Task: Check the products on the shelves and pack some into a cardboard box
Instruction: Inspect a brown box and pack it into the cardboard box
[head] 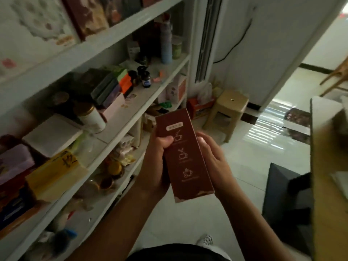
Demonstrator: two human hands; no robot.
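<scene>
A tall dark-red product box with white cup drawings on its face is held up in front of me, over the floor. My left hand grips its left edge with the thumb on the printed face. My right hand holds the right edge, fingers wrapped behind it. White shelves on my left carry many boxes, jars and bottles. The cardboard box stands at the right edge, its flap raised; its inside is hidden.
A beige plastic stool stands on the white tiled floor beyond my hands. A dark object sits low on the right beside the cardboard box. An open doorway lies at the back right. A yellow box lies on the near shelf.
</scene>
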